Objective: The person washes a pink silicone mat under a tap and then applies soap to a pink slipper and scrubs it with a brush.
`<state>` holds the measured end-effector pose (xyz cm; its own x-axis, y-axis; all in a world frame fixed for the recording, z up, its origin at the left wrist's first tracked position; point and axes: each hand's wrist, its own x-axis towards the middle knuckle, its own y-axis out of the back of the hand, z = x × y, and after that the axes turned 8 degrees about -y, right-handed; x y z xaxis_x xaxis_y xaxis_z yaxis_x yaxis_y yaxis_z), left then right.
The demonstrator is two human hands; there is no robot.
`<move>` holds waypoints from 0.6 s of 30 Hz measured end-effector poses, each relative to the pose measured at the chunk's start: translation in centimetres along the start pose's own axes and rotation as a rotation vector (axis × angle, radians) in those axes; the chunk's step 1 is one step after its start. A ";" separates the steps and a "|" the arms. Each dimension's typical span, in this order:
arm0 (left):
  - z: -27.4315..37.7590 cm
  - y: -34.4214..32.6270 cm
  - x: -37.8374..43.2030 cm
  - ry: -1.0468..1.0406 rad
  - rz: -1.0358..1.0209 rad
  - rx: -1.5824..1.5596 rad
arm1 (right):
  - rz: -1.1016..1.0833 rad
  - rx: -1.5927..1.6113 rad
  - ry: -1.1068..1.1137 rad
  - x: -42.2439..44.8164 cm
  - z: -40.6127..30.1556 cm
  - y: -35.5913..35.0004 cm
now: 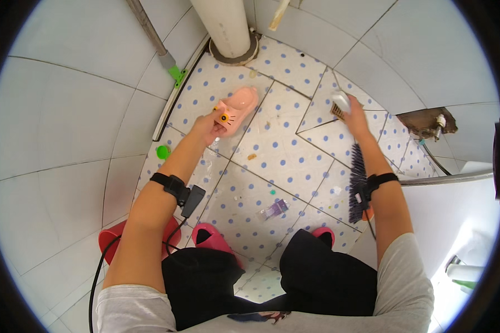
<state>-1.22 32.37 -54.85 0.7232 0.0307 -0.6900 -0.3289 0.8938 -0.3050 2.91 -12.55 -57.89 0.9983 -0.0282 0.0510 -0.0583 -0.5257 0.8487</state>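
My left hand point(210, 128) grips a pink slipper point(241, 106) with a cat-like face by its front end, just above the tiled floor. At the upper right, my right hand point(355, 115) holds a white object point(341, 101), which looks like a brush; its underside is hidden. That object is over a brown floor grate point(337, 112). A brush head with dark bristles point(357, 183) lies below my right hand, partly hidden by the forearm. A purple and clear plastic wrapper point(276, 209) lies on the floor in front of my feet.
A red bucket point(108, 237) stands beside my left arm. A green cap point(163, 152) lies near the left wall. A white pipe point(227, 29) rises at the back, with a green-ended pole point(166, 60) to its left. A white basin or tub point(446, 208) is at the right.
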 end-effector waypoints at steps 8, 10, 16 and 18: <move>-3.0 -5.0 -3.2 -0.041 -0.301 0.177 | -0.574 1.142 -0.602 -5.6 -13.4 -1.0; -2.5 -5.2 -3.4 0.029 -0.475 0.271 | -0.674 1.142 -0.702 -6.2 -13.3 -1.2; -1.1 -5.1 -4.8 0.079 -0.341 0.518 | -0.689 1.150 -0.955 -7.6 -13.8 -0.4; -1.0 -5.0 -5.0 0.049 -0.308 0.480 | -0.722 1.144 -0.951 -7.3 -14.2 -0.7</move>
<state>-3.80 27.24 -50.57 0.7090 -0.2744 -0.6496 0.2136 0.9615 -0.1730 -4.37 0.07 -51.37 0.4857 0.2336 -0.8423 -0.0089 -0.9623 -0.2720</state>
